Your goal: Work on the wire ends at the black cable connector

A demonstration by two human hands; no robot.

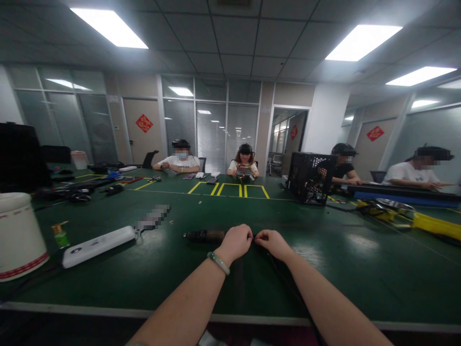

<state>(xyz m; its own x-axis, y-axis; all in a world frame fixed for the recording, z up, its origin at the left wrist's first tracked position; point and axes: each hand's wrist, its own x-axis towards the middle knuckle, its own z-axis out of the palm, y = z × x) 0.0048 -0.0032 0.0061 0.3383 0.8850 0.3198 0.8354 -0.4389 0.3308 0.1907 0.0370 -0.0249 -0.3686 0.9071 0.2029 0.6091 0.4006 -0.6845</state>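
Note:
My left hand (237, 241) is closed in a pinch at the middle of the green table (162, 274), with a bangle on its wrist. Facing it, my right hand (274, 244) pinches too, fingertips almost touching those of the left. Between them shows a small dark bit, seemingly part of a black cord (288, 281). That cord runs from beneath my right hand toward the table's near edge. A dark cylindrical tool (205, 236) with a narrow tip pointing left lies on the table, its right end hidden behind my left hand.
To the left are a white power strip (99, 246), a small green pump bottle (60, 234) and a white canister (19, 238). A black computer case (310, 178) stands right of centre, with yellow straps (435, 226) farther right. Several people sit around the table.

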